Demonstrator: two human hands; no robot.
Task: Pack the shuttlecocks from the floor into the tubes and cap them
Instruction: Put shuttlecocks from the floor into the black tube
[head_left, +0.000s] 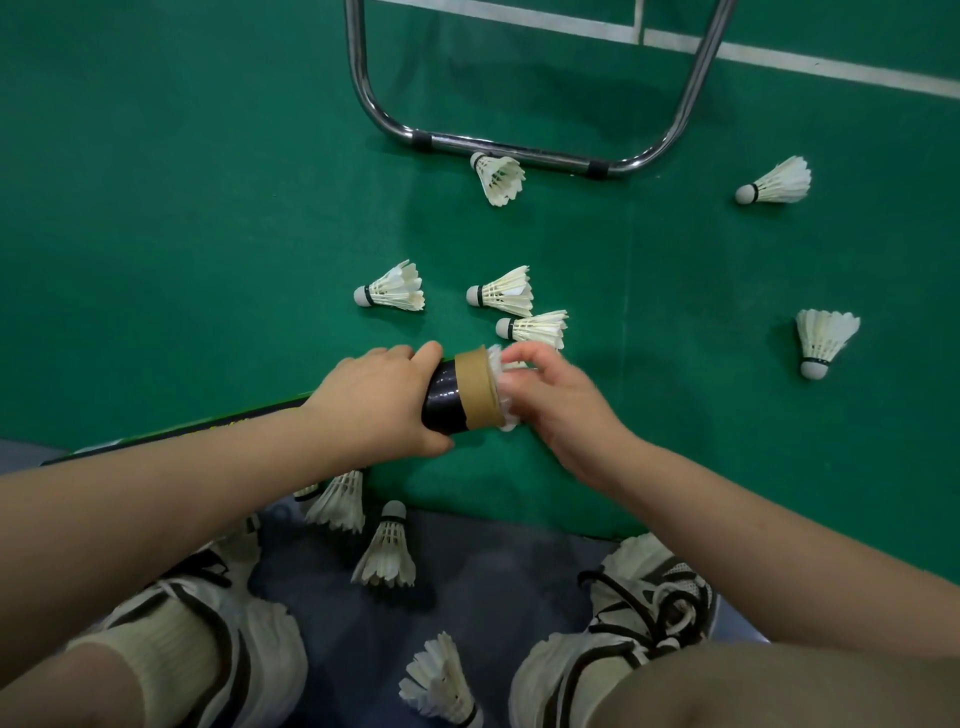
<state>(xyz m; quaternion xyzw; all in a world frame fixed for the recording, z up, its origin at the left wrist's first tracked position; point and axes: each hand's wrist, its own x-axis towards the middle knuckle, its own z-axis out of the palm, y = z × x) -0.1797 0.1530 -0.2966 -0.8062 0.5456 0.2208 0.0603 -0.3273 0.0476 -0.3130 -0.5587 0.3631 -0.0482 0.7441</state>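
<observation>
While left hand (374, 400) wraps the glossy black tube (448, 391) just behind its brown taped mouth, right hand (561, 410) curls fingers over the feather skirt of a shuttlecock (497, 358) sitting in that mouth. Shuttlecock probably very light, feathers brittle, crush easily: press evenly on skirt rim, no squeezing. Tube looks stiff, slick; firm wrap needed. Loose shuttlecocks (535, 328) lie just beyond right hand, more under both wrists by the shoes (649, 597). Chrome frame (519, 150) well beyond both hands. Green floor (208, 208) left of left hand gives swing room.
</observation>
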